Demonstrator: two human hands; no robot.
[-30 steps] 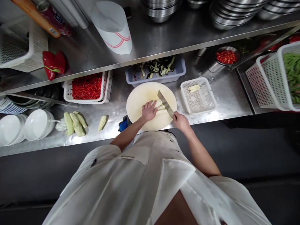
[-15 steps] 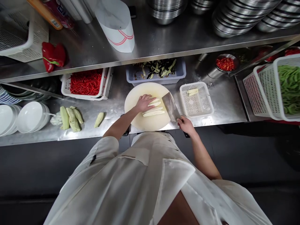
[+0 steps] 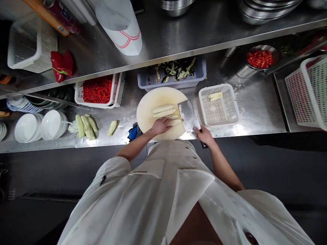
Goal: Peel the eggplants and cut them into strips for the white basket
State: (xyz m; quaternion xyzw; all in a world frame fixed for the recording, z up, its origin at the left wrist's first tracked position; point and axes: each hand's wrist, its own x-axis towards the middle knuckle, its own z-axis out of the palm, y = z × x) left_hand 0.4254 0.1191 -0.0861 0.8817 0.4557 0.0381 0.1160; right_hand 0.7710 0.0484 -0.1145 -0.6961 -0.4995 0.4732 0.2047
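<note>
At the centre, the left hand [image 3: 161,125] presses eggplant strips [image 3: 164,110]; the right grips the cleaver [image 3: 189,115]. Slippery flesh could slide, exposing outstretched fingertips.

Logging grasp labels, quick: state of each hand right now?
Left hand: open, fingers resting on pale strips, not gripping.
Right hand: closed around the cleaver's handle.

Blue-and-white striped bowls [image 3: 24,104]; red chillies [image 3: 97,90].
</note>
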